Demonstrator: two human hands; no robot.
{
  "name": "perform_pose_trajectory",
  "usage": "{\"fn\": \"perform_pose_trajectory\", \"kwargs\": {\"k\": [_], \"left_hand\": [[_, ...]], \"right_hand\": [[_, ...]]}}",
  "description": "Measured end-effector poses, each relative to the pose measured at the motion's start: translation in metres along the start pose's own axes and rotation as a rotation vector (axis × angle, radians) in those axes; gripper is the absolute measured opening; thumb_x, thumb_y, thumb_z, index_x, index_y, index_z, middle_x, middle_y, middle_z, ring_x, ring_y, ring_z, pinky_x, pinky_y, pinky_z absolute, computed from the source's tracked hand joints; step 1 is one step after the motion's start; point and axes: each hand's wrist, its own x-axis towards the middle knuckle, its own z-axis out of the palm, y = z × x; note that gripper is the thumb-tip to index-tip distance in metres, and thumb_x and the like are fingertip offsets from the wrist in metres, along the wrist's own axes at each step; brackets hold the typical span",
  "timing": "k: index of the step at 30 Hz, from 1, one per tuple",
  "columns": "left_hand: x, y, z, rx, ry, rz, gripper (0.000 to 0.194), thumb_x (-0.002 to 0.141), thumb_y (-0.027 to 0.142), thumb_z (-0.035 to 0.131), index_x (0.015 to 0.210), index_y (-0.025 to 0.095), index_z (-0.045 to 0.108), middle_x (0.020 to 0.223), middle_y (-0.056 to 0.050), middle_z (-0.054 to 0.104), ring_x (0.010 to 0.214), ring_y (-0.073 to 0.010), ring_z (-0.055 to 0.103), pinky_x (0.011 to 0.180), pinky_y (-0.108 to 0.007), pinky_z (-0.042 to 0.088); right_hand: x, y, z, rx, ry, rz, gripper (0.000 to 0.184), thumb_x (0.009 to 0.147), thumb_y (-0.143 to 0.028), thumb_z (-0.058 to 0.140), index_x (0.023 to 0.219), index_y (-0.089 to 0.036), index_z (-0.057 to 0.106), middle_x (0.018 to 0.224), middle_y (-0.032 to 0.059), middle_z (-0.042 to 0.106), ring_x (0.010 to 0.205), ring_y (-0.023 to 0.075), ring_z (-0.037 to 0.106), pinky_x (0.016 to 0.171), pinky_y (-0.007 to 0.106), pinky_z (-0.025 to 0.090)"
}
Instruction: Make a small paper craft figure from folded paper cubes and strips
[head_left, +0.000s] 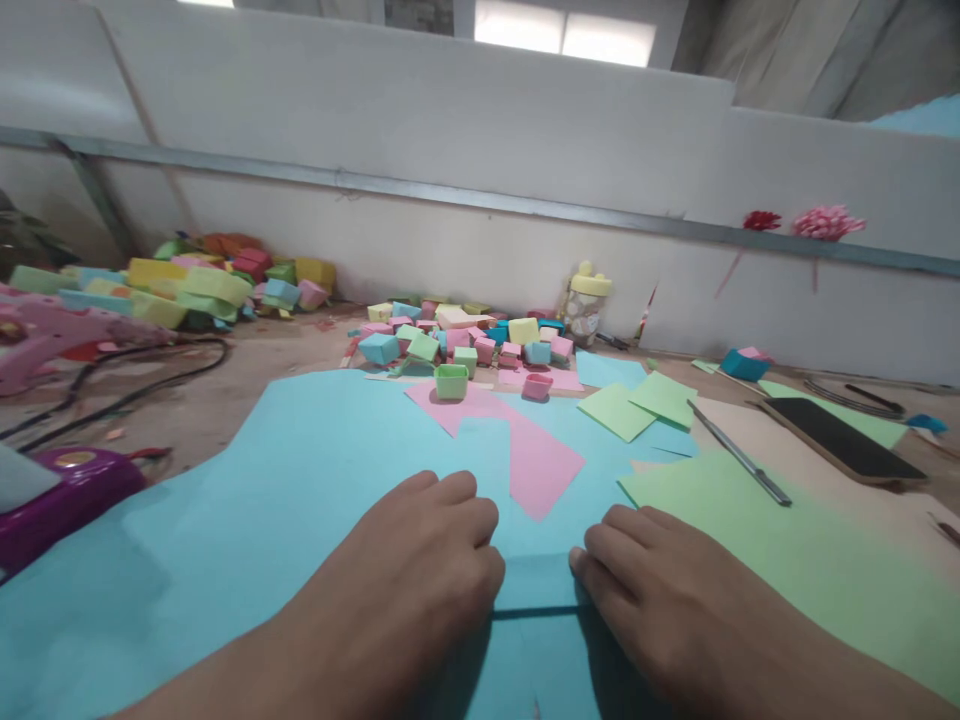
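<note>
Between my two hands lies a piece of blue paper (pixel 537 585) with a folded edge along its near side. My left hand (pixel 424 570) is closed at the left end of that fold, fingers curled under. At its right end my right hand (pixel 660 585) is closed too, thumb and fingertips on the paper. Both hands hide the fold's ends. A larger blue sheet (pixel 300 470) spreads beneath. Just beyond my hands is a cut pink piece of paper (pixel 546 465). Green paper (pixel 795 540) lies beside my right hand.
Small paper boxes (pixel 457 335) are heaped at the back, and larger ones (pixel 195 285) at the far left. A pink glue gun (pixel 67 335) with its cord and a purple device (pixel 71 490) stand left. A utility knife (pixel 739 450) and phone (pixel 840 435) lie right. A jar (pixel 585 305) stands behind.
</note>
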Motion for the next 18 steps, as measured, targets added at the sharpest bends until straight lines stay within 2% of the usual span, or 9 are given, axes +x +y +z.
{"fn": "perform_pose_trajectory", "kwargs": {"k": [2,6,11,13,15,18], "left_hand": [[0.000,0.003,-0.001,0.025,0.014,-0.008,0.014,0.068,0.008,0.058,0.061,0.020,0.059,0.066,-0.002,0.059,0.068,-0.0184,0.047,0.060,-0.032,0.032],[-0.001,0.006,0.003,0.075,0.043,-0.002,0.014,0.068,0.006,0.055,0.065,0.019,0.057,0.066,-0.002,0.060,0.067,-0.0190,0.046,0.062,-0.034,0.032],[-0.001,0.011,0.015,0.174,0.114,0.064,0.020,0.076,0.008,0.051,0.088,0.020,0.061,0.076,-0.002,0.062,0.070,-0.0200,0.046,0.059,-0.035,0.028],[-0.002,0.013,0.019,0.210,0.128,0.063,0.016,0.075,0.011,0.053,0.083,0.021,0.063,0.077,-0.002,0.061,0.071,-0.0195,0.045,0.057,-0.034,0.026],[-0.001,0.014,0.022,0.232,0.124,0.082,0.009,0.074,0.015,0.057,0.070,0.020,0.064,0.074,-0.002,0.058,0.069,-0.0189,0.043,0.054,-0.034,0.023],[-0.001,0.014,0.022,0.301,0.104,0.141,0.013,0.073,0.018,0.059,0.060,0.020,0.064,0.066,-0.003,0.055,0.065,-0.0188,0.040,0.049,-0.034,0.017]], "right_hand": [[-0.002,0.000,-0.001,0.023,-0.044,0.032,0.016,0.072,-0.004,0.048,0.068,-0.015,0.059,0.060,0.0029,0.053,0.051,0.0163,0.044,0.046,0.030,0.020],[-0.001,-0.002,-0.002,0.026,-0.055,0.028,0.015,0.062,-0.002,0.050,0.064,-0.016,0.056,0.060,0.0034,0.054,0.050,0.0163,0.045,0.045,0.029,0.018],[0.004,-0.010,0.004,-0.093,0.075,-0.017,0.024,0.068,-0.008,0.051,0.090,-0.013,0.059,0.063,0.0014,0.057,0.053,0.0173,0.045,0.049,0.031,0.021],[0.006,-0.014,0.007,-0.126,0.114,0.001,0.019,0.066,-0.005,0.050,0.079,-0.014,0.059,0.061,0.0007,0.056,0.053,0.0164,0.044,0.050,0.032,0.021],[0.007,-0.017,0.008,-0.133,0.114,0.035,0.015,0.062,-0.004,0.049,0.065,-0.017,0.056,0.058,0.0011,0.053,0.051,0.0159,0.041,0.050,0.032,0.019],[0.005,-0.020,0.009,-0.172,0.115,0.079,0.017,0.063,-0.006,0.047,0.052,-0.019,0.050,0.054,0.0033,0.050,0.048,0.0165,0.039,0.049,0.033,0.015]]}}
